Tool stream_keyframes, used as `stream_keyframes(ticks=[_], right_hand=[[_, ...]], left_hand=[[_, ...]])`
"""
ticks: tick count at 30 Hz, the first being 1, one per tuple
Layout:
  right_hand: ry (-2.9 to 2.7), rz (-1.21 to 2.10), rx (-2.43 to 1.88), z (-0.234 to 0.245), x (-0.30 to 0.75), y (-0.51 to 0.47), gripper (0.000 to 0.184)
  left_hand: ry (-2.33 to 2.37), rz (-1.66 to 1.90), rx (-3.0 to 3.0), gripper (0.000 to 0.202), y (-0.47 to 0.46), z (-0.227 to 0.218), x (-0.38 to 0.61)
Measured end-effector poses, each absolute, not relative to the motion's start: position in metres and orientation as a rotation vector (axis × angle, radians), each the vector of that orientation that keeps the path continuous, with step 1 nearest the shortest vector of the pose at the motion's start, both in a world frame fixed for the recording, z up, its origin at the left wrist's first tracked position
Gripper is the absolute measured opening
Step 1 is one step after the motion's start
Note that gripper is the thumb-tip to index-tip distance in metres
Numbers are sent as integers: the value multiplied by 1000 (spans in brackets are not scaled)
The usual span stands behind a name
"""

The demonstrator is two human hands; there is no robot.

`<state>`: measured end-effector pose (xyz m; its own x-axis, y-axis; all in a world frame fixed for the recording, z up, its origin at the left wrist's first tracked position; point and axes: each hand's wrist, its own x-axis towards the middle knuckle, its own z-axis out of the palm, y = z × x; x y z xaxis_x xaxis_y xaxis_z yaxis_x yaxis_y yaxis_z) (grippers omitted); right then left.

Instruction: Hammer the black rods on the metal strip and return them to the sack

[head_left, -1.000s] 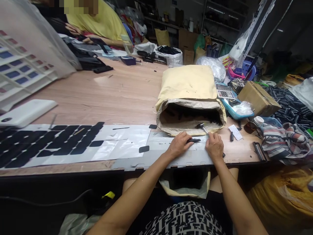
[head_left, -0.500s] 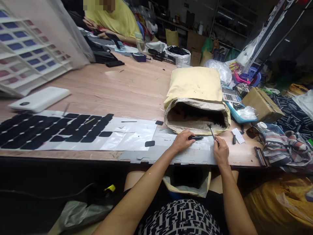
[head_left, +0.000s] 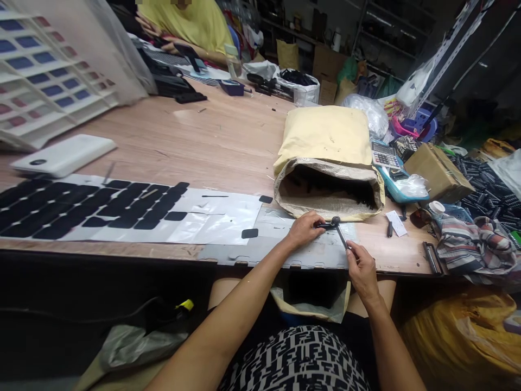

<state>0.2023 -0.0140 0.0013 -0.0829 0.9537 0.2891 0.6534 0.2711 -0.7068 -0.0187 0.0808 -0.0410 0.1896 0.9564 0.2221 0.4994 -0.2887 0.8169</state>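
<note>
My left hand (head_left: 306, 228) is closed on a slim black rod-shaped piece (head_left: 323, 225), held just above the grey board (head_left: 280, 255) at the table's front edge. In my right hand (head_left: 363, 270) is a metal-shafted tool (head_left: 342, 237) with a dark rounded head. Its shaft slants up and left, and the head meets or overlaps the far end of the black piece; whether they touch I cannot tell. Right behind both hands lies a pale yellow sack (head_left: 325, 133), its dark mouth facing me, with dark contents inside.
Black rounded pads (head_left: 101, 203) lie in rows on a white sheet (head_left: 211, 228) at left, near a white power bank (head_left: 65, 155). To the right are a calculator (head_left: 385, 156), a cardboard box (head_left: 439, 171) and bunched striped cloth (head_left: 480, 244). Across the table sits a person in yellow (head_left: 195, 32).
My right hand has swung the tool's head leftward, from in front of the sack's mouth to the end of the black piece. My left hand has stayed nearly in place.
</note>
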Motion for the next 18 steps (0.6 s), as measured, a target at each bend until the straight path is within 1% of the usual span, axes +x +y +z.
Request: stream_keyframes(ticks=[8, 13, 16, 18], right_hand=[[-1806, 564, -1440, 3, 196, -11, 31], [-1858, 590, -1426, 1, 189, -12, 31], [-1838, 544, -1464, 2, 195, 0, 32], [-1830, 452, -1509, 3, 202, 17, 34]], left_hand=[[1353, 1000, 1868, 16, 82, -41, -19], [1354, 994, 1873, 9, 83, -41, -20], [1349, 1000, 1858, 13, 84, -42, -19], [1347, 987, 1872, 15, 84, -42, -19]])
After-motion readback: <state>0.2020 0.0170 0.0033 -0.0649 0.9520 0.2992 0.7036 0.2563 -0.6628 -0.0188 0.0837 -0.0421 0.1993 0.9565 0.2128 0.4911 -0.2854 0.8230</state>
